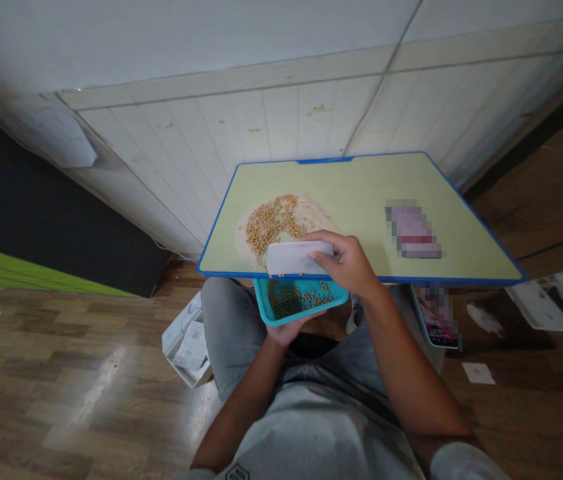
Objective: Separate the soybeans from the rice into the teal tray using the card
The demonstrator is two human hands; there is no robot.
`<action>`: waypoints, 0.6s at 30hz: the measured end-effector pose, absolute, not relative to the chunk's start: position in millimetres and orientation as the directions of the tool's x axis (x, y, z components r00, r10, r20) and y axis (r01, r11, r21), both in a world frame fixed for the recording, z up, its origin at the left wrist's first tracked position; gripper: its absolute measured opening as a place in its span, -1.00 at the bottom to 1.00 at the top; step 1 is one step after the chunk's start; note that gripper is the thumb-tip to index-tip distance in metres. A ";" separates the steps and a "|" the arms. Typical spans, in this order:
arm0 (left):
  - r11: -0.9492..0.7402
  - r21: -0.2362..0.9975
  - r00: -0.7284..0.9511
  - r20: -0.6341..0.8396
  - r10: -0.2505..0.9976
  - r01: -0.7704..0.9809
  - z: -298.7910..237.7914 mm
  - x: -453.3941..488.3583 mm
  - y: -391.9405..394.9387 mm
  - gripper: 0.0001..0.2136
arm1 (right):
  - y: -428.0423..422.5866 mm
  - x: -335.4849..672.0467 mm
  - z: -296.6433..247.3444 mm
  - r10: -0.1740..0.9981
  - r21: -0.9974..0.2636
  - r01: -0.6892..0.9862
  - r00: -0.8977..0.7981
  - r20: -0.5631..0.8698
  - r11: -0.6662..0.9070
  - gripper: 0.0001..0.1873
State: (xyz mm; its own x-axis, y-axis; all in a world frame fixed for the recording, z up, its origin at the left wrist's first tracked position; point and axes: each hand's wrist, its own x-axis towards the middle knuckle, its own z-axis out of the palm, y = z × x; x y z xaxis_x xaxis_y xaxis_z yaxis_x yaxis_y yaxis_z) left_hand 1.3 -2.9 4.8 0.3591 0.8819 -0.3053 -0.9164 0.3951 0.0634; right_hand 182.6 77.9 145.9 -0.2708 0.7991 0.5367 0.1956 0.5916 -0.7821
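Observation:
My right hand (348, 263) grips a flat white scraper (288, 257) by its right end, with the thumb on the near face. The scraper stands on edge near the front of the table (361, 183), and a few beans show along its lower edge. Beyond it lies a patch of yellow soybeans (268, 223) beside and among pale grains (311, 212) that look like rice. Just below the table edge, my left hand (286, 331) holds a teal plastic tray (262, 307) from underneath, its fingers mostly hidden. Many soybeans (286, 299) lie inside the tray.
On the table's right side lies a blurred-out flat object (414, 230). A raised blue rim (476, 207) runs round the tabletop. The panelled wall (281, 127) stands behind. An open white box (186, 347) with papers sits on the floor at left.

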 end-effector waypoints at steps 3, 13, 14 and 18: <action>0.400 0.064 0.366 -0.291 0.884 -0.914 2.8 1.1 -2.9 -0.25 | 76.9 183.2 145.6 0.803 -0.781 0.202 -0.242 0.545 0.591 -0.73; 0.410 0.079 0.368 -0.312 0.876 -0.909 -2.8 0.5 -3.3 -0.24 | 77.3 171.9 146.1 0.813 -0.765 0.275 -0.226 0.537 0.582 -0.71; 0.411 0.084 0.370 -0.303 0.878 -0.908 -3.6 0.5 -3.2 -0.24 | 77.7 171.1 146.2 0.812 -0.766 0.273 -0.234 0.534 0.582 -0.72; 0.402 0.093 0.361 -0.292 0.886 -0.911 -5.9 0.7 -3.3 -0.23 | 79.2 169.9 146.9 0.808 -0.766 0.267 -0.275 0.520 0.584 -0.72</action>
